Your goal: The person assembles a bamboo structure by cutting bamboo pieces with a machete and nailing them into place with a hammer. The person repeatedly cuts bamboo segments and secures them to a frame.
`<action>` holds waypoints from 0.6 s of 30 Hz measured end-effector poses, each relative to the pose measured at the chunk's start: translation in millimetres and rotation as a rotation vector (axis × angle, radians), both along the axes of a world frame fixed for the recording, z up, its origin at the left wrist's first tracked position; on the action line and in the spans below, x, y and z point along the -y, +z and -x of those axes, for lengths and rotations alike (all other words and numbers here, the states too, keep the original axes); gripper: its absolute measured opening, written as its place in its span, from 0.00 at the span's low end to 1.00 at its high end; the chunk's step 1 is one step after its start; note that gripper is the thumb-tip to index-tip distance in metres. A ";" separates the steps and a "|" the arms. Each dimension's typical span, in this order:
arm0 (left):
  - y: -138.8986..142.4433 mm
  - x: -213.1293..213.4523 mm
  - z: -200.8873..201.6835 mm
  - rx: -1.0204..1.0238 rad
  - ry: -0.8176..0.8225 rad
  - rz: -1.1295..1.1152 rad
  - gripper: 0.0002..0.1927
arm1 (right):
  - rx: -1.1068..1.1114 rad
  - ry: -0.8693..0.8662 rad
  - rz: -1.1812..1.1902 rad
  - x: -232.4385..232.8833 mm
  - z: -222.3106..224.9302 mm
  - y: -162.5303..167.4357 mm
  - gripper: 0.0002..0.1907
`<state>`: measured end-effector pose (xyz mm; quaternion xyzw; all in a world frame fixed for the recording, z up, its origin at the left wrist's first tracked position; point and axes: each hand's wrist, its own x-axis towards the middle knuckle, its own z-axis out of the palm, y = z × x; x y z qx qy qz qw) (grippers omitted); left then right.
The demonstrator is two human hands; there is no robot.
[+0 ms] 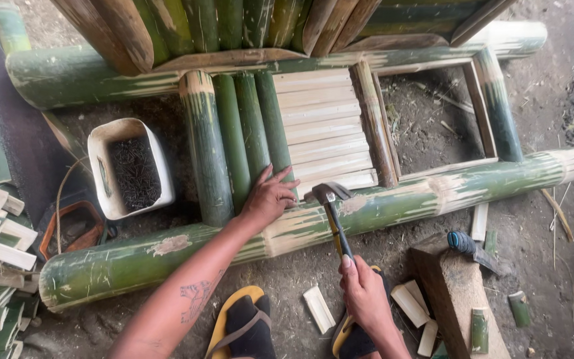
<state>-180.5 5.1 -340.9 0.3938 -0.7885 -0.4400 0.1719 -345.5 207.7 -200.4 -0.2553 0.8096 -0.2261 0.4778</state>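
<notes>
Right hand [365, 292] clamped on hammer [333, 216] handle — head up, just above long bamboo pole [380, 203], handle running toward body. Left hand [270, 196], fingers spread, pressing flat bamboo slats [323, 126] just left of head — nearer hand.

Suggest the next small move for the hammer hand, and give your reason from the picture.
Probably bring the hammer down in a short tap: its head sits over the slat edge at the pole, the left hand steadies the slats, and the right hand grips the handle.
</notes>
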 end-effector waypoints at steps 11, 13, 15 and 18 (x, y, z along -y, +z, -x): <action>6.0 0.3 1.4 0.053 -0.010 0.054 0.12 | -0.283 0.290 0.108 12.8 -6.3 10.6 0.23; 12.5 0.3 1.1 0.055 -0.012 0.010 0.10 | -0.190 0.207 0.115 9.4 -8.4 8.6 0.23; 19.1 -0.4 1.6 0.074 -0.001 -0.022 0.08 | -0.180 0.224 0.044 8.6 -11.1 3.1 0.24; 25.0 -2.6 2.3 0.095 0.015 -0.064 0.02 | -0.272 0.302 -0.041 5.7 -13.3 -2.8 0.23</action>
